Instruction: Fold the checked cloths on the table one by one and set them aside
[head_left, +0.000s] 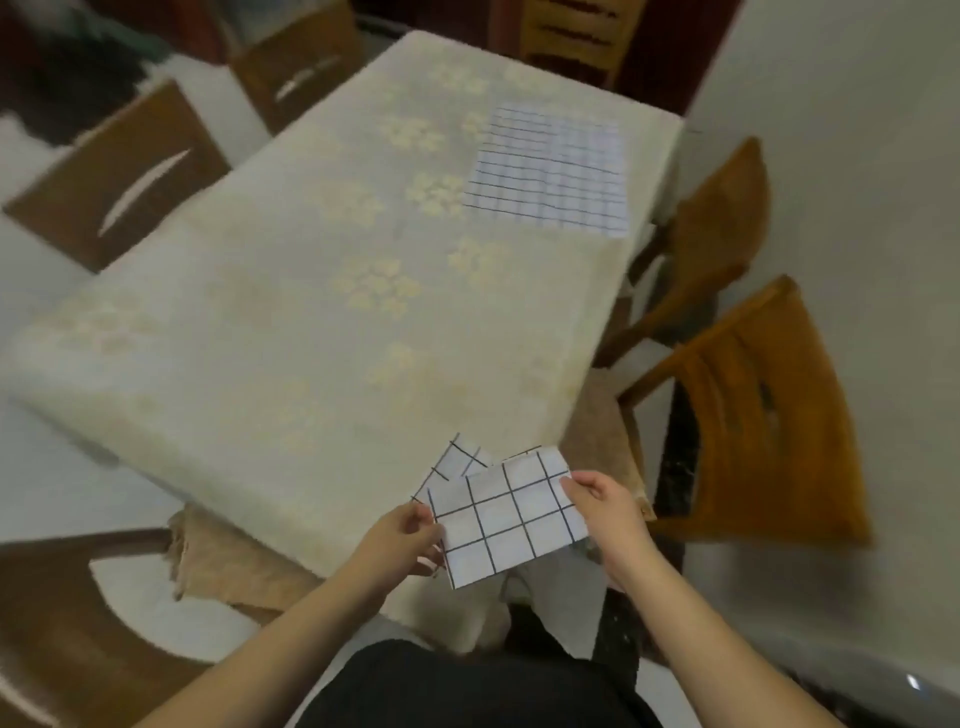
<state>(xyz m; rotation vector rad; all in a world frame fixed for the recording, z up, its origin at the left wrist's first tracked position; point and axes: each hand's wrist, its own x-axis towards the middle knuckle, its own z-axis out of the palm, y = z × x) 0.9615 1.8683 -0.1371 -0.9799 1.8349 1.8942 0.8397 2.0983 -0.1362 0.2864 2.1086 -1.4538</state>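
A white cloth with a wide black check (506, 514), folded small, is held in the air over the table's near corner. My left hand (402, 540) pinches its left edge and my right hand (605, 506) grips its right edge. A corner of a lower layer sticks out at the top left. A second checked cloth (550, 171), with a finer grid, lies flat at the far right of the table (311, 312).
The table wears a cream cover with pale flower prints. Wooden chairs stand around it: two on the right (753, 426), two on the left (119, 176), one near left (78, 623). A beige cloth (228, 561) hangs below the near edge.
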